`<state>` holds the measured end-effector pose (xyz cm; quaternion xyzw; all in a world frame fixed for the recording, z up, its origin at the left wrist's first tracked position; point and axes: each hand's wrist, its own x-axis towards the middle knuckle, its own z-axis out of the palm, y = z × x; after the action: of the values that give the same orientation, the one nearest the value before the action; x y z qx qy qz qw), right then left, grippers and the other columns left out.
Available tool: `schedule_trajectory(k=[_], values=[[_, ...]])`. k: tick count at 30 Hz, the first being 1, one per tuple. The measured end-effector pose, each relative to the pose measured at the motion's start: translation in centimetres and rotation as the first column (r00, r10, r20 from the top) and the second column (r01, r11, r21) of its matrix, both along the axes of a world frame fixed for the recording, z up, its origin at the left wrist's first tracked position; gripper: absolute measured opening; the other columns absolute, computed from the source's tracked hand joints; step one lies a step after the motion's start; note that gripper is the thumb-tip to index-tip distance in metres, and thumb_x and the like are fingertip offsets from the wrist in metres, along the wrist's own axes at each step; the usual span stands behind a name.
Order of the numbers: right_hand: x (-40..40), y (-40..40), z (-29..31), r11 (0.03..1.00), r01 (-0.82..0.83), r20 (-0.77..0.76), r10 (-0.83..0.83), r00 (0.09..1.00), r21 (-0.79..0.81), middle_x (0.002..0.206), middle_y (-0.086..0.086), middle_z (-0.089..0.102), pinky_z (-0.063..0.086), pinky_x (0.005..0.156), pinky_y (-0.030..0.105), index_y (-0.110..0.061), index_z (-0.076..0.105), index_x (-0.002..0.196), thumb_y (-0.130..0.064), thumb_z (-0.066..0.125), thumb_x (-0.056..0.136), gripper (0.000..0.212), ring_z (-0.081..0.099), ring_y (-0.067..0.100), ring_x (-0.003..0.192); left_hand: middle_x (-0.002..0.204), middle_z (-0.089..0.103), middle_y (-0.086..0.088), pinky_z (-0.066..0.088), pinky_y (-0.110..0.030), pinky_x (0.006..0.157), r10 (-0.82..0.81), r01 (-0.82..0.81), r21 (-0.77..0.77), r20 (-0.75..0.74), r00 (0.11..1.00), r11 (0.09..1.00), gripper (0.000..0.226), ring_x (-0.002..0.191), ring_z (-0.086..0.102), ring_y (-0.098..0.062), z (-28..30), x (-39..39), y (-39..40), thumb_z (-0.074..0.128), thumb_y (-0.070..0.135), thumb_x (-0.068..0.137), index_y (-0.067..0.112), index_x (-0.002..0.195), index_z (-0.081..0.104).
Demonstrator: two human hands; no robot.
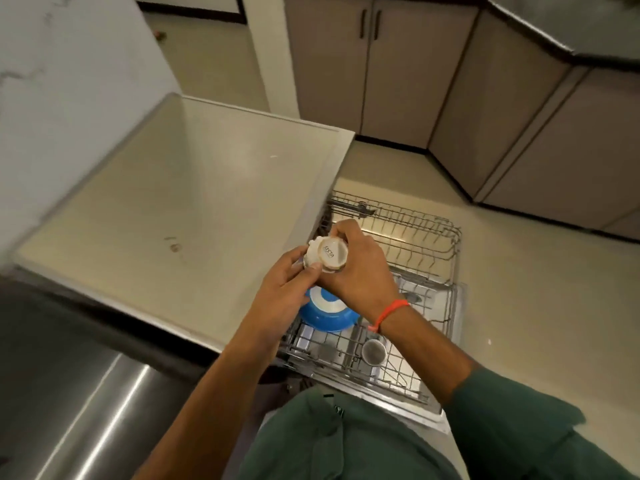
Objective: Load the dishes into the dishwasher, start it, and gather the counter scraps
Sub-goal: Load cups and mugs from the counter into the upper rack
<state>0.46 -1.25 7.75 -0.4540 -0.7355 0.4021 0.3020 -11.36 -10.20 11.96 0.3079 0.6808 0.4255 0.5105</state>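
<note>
Both hands hold white cups upside down above the pulled-out dishwasher rack (446,244). My right hand (360,271) grips a white cup (331,256) whose base, printed with a word, faces up. My left hand (287,289) closes on a second white cup (313,252) pressed against the first. Below them a blue bowl (327,315) sits upside down in the rack. A small steel cup (373,351) stands in the rack near my right wrist, which wears an orange thread.
A cream counter (194,209) overhangs the rack on the left, with a small brown stain (175,247). A steel surface (86,393) lies at the lower left. Grey-brown cabinets (485,98) line the far side across a pale floor (536,306).
</note>
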Motion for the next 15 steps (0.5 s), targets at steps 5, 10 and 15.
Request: schedule_trajectory(k=[5, 10, 15], values=[[2.0, 1.1, 0.2, 0.988, 0.152, -0.005, -0.153, 0.988, -0.040, 0.077, -0.005, 0.066, 0.053, 0.058, 0.037, -0.025, 0.050, 0.099, -0.026, 0.087, 0.069, 0.047, 0.062, 0.009, 0.070, 0.128, 0.066, 0.014, 0.050, -0.029, 0.098, -0.154, 0.155, -0.034, 0.032, 0.988, 0.987, 0.040, 0.117, 0.062, -0.003, -0.9, 0.4, 3.5, 0.058, 0.039, 0.100, 0.039, 0.140, 0.052], [3.4, 1.9, -0.4, 0.958, 0.270, 0.049, -0.267, 0.963, -0.099, 0.084, -0.007, 0.067, 0.056, 0.061, 0.030, -0.026, 0.051, 0.103, -0.026, 0.089, 0.069, 0.051, 0.065, 0.007, 0.075, 0.126, 0.067, 0.013, 0.049, -0.038, 0.105, -0.262, 0.270, -0.081, 0.098, 0.960, 0.960, 0.041, 0.117, 0.063, -0.004, -2.6, 0.6, 6.2, 0.060, 0.037, 0.099, 0.041, 0.139, 0.053], [5.3, 2.1, -2.1, 0.922, 0.373, 0.096, -0.364, 0.927, -0.108, 0.091, -0.007, 0.066, 0.056, 0.067, 0.027, -0.026, 0.051, 0.110, -0.030, 0.090, 0.068, 0.057, 0.065, 0.009, 0.082, 0.128, 0.065, 0.012, 0.044, -0.043, 0.112, -0.339, 0.358, -0.146, 0.140, 0.930, 0.922, 0.035, 0.122, 0.059, -0.006, -4.1, 1.4, 7.6, 0.062, 0.039, 0.098, 0.042, 0.132, 0.058]])
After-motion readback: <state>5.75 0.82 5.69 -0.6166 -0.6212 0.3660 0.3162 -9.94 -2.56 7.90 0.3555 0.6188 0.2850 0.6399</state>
